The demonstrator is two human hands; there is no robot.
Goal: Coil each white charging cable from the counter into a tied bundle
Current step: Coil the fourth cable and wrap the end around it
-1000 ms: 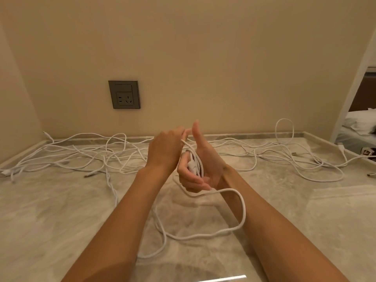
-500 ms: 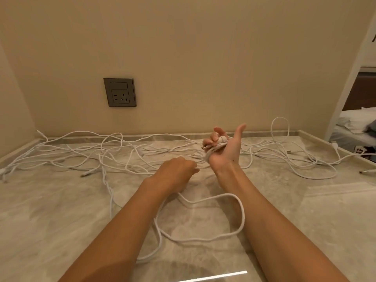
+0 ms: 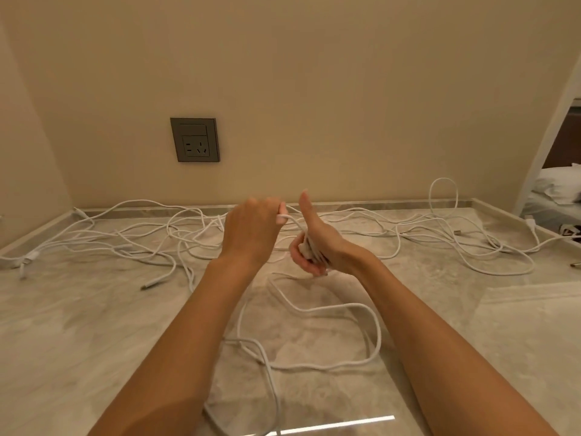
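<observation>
We are looking at a plain beige wall (image 3: 314, 73) carrying a grey wall socket (image 3: 195, 140). A marble counter (image 3: 78, 325) is running below it, a low raised lip (image 3: 393, 204) edging its back. Warm light is glinting as a bright strip (image 3: 339, 424) near the front. At right, an opening is showing a white pillow (image 3: 556, 184).

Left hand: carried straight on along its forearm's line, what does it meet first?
The left hand would likely brush the raised thumb of the right hand; if depth lets it pass, the back wall comes next.
</observation>
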